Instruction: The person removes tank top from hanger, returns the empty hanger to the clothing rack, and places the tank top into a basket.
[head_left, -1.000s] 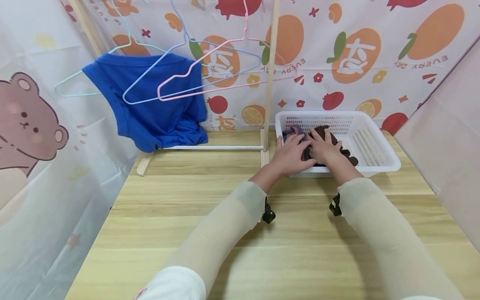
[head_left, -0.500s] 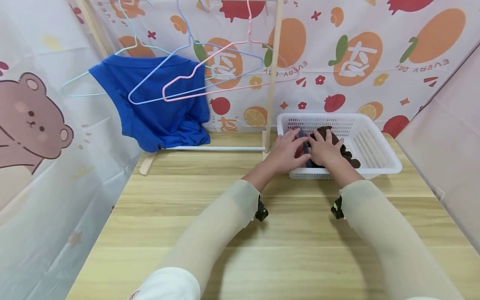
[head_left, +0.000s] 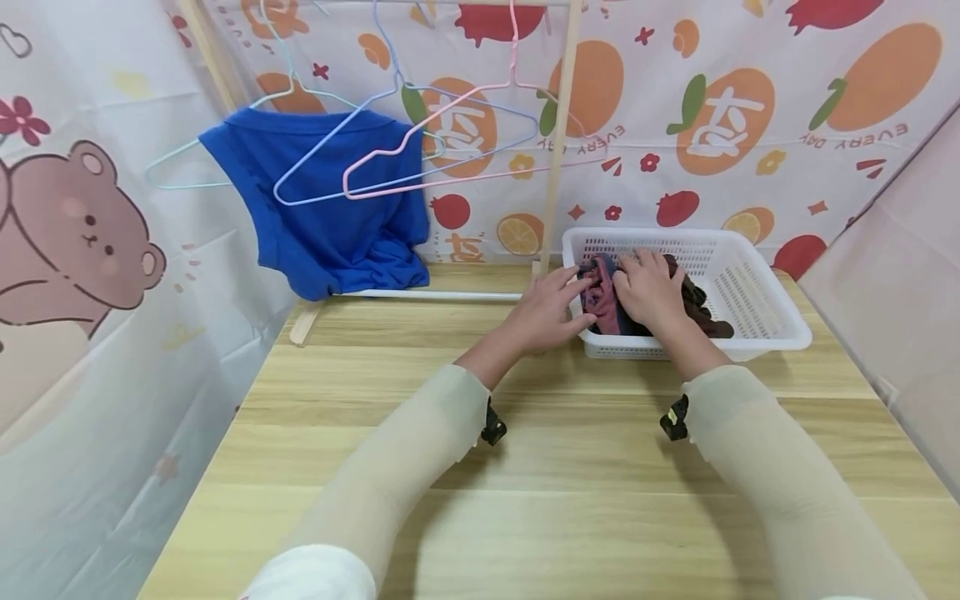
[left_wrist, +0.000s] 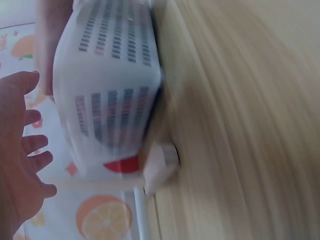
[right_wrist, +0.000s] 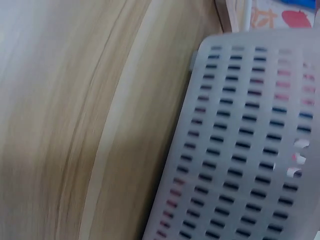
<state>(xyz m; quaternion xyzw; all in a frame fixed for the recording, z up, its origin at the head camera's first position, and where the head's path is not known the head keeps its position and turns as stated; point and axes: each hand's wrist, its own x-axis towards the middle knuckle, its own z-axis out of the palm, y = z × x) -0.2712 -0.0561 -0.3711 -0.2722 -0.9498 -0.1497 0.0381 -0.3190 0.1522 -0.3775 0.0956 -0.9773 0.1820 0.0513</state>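
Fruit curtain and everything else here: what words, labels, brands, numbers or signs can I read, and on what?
"EVERY DAY": on the fruit curtain, under two printed oranges.
White lettering on other oranges: large, but I can't make it out.
Small lettering left of the orange slice: unclear.
Basket: no readable text visible.
No numbers or brands I can read.

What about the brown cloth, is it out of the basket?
No, in the head view the brown cloth lies inside the white basket, beside the right hand.
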